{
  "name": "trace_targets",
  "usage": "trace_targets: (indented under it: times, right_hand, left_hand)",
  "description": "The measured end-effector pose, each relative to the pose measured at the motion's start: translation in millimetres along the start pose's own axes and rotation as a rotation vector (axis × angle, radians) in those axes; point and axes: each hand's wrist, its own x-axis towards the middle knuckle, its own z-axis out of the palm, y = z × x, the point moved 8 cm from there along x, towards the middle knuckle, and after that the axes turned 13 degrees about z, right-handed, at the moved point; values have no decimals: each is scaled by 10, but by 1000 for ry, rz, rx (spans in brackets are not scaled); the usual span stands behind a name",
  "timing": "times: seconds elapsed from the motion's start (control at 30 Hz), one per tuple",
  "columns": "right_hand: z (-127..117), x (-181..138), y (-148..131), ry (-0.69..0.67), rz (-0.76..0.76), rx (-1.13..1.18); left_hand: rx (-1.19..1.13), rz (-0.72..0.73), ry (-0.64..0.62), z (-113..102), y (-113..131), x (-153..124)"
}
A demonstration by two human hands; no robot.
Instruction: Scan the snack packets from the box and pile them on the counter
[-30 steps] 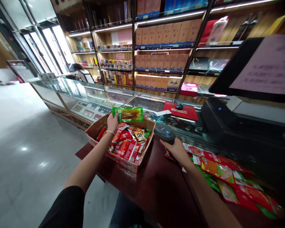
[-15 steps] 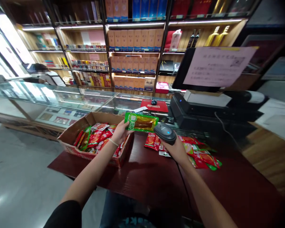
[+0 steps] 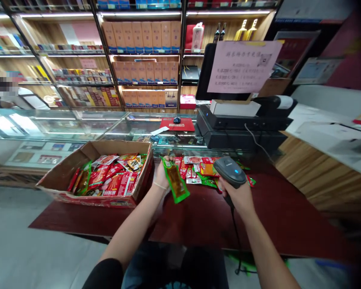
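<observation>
My left hand [image 3: 161, 173] is closed on a green-edged snack packet [image 3: 175, 180] with a brown filling showing through its clear middle. The packet hangs tilted, its lower end toward me. In my right hand [image 3: 239, 196] is a black barcode scanner [image 3: 229, 170] with a small blue light, its cord running down over the table edge. Between and behind the hands lies a pile of red and green snack packets [image 3: 193, 165]. Left of my left hand stands an open cardboard box [image 3: 144, 176], filled with many more snack packets [image 3: 111, 176].
The dark red table [image 3: 195, 220] meets a glass display counter [image 3: 108, 125]. A monitor with a pink paper sign [image 3: 243, 66] stands on black till equipment [image 3: 240, 134]. A computer mouse [image 3: 177, 120] rests on a red mat. Another person [image 3: 1, 92] is at the far left.
The snack packet in my left hand has turned from level to steeply tilted and moved away from the scanner. My right hand and scanner are now farther right of it; the view has shifted right.
</observation>
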Motion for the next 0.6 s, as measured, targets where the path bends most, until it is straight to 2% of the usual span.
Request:
trace_targets:
  times: [0.13,0.33,0.47,0.6]
  right_hand:
    - [-174,-125,281,49,100,19]
    - [-189,-290,477,-19,90,-32]
    - [-122,-364,476,-13,54,-96]
    - [-58,-387,474,0,34,-116]
  left_hand:
    - [61,7,-168,123,-322,1]
    - [-84,9,-268,88,-692,13]
    - [52,26,-320,2,-831,64]
    - [186,79,-333,-99,-813,88]
